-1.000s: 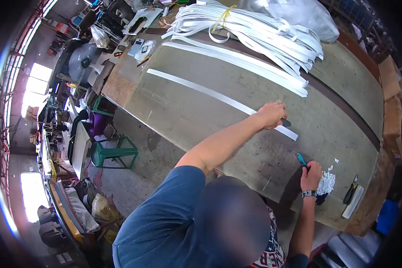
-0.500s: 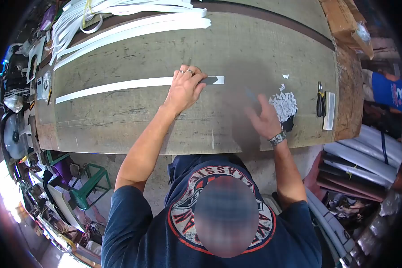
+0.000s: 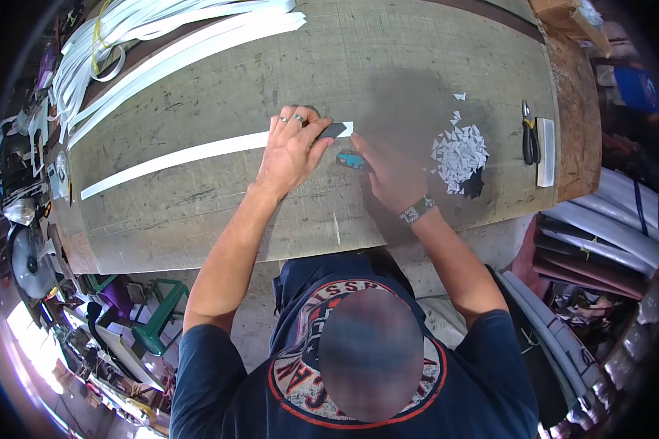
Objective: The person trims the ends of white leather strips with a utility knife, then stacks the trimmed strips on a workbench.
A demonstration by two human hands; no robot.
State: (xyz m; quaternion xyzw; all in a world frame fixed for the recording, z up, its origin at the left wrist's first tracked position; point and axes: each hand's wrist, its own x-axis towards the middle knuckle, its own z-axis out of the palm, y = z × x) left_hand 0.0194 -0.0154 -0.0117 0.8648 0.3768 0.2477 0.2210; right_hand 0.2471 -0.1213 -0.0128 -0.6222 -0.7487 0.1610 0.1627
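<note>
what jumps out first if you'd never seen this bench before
A long white strip lies across the middle of the workbench. The left hand presses flat on its right end, and the right hand holds a blue knife just beside it. To the right sits a heap of small white offcuts, and a bundle of more white strips fills the far left corner.

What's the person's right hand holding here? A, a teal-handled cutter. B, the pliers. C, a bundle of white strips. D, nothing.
A: the right hand grips the teal-handled cutter beside the end of the white strip, while the pliers lie apart near the table's edge.
</note>
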